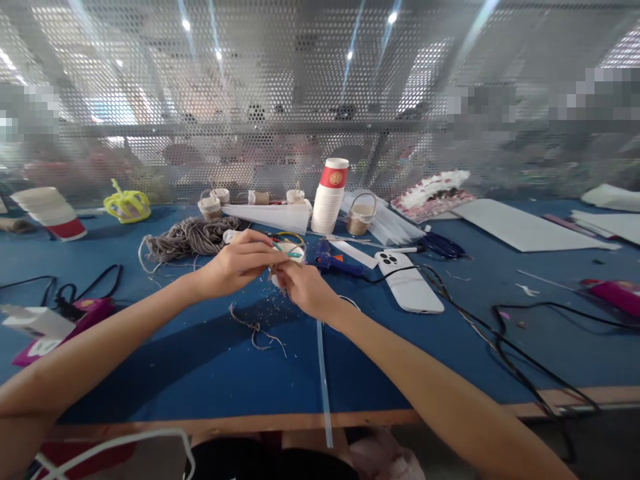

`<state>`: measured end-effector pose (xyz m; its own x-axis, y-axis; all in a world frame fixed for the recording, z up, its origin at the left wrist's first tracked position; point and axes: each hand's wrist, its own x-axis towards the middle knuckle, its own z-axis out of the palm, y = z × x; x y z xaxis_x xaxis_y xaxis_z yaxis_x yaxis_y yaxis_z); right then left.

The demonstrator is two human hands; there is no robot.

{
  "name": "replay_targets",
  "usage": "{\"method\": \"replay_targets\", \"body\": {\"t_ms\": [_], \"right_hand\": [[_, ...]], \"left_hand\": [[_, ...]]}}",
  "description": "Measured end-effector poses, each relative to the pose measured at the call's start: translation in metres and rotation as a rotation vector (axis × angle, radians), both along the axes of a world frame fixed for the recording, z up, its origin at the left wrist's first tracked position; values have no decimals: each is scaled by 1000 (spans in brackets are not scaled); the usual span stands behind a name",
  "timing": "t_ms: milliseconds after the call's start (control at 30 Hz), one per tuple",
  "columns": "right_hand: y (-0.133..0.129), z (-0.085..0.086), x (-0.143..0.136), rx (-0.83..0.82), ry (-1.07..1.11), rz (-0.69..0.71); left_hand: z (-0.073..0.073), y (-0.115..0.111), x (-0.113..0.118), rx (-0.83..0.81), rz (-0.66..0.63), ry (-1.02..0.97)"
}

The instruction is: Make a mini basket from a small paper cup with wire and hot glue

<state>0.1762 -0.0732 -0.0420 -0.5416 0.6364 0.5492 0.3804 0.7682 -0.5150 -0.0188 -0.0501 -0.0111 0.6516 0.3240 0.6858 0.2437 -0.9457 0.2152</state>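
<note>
My left hand (240, 262) and my right hand (303, 283) meet over the blue table. Both have bent fingers around a small white cup (295, 251). A thin green piece (293, 254) shows at the fingertips, by the cup's rim; which fingers pinch it is hard to tell. Most of the cup is hidden behind the hands. Just right of them lies a blue glue gun (336, 262). Below my hands, a loose strand of twine (256, 328) rests among small scraps. A clear glue stick (324, 380) points toward the table's front edge.
Stacked paper cups (329, 203) stand behind my hands, near a small basket (361, 215). Grey yarn (193, 239) lies at the left. On the right are a white phone (410, 283), black cables (463, 313) and a white sheet (525, 223). A perforated metal screen (280, 87) rises behind.
</note>
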Motion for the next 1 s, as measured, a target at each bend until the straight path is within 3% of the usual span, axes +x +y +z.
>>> {"method": "replay_targets", "body": {"t_ms": [167, 300, 433, 667, 1000], "right_hand": [[6, 4, 9, -141, 100, 52], [10, 6, 16, -259, 114, 87], [12, 8, 21, -219, 58, 52], [11, 14, 23, -211, -3, 75], [12, 21, 30, -383, 88, 299]], "left_hand": [[10, 9, 15, 56, -96, 31], [24, 18, 19, -90, -152, 158], [36, 24, 16, -218, -272, 251], [44, 23, 13, -105, -163, 294], [46, 16, 14, -158, -242, 310]]}}
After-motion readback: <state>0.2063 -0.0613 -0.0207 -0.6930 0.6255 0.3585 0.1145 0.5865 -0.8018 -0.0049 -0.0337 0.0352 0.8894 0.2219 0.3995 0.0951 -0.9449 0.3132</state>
